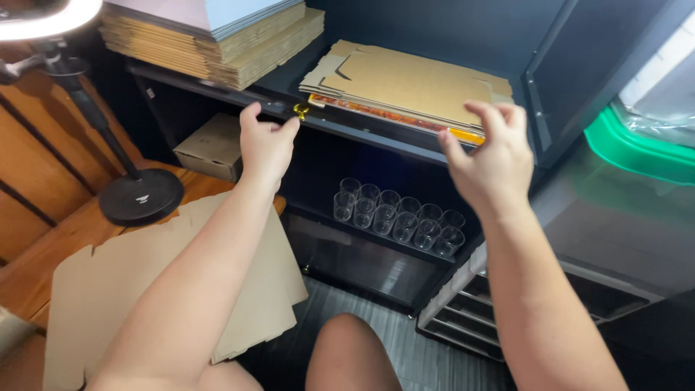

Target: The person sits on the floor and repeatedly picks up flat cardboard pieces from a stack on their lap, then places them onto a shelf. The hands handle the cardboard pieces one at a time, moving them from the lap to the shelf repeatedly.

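Observation:
My left hand (pixel 266 143) reaches up to the front edge of a dark shelf (pixel 376 137), fingers curled near a small yellow clip (pixel 300 111); it holds nothing. My right hand (pixel 491 161) hovers open in front of the shelf's right part, fingers spread, just below a stack of flat folded cardboard blanks (pixel 405 83) with an orange-printed edge. Neither hand grips the stack.
More flat cardboard stacks (pixel 217 36) lie on the upper left. Several clear cups (pixel 398 217) stand on the lower shelf. A flat cardboard sheet (pixel 166 289) rests on my lap, beside a black ring-light stand base (pixel 141 195) on a wooden surface. A green-rimmed container (pixel 637 152) is at right.

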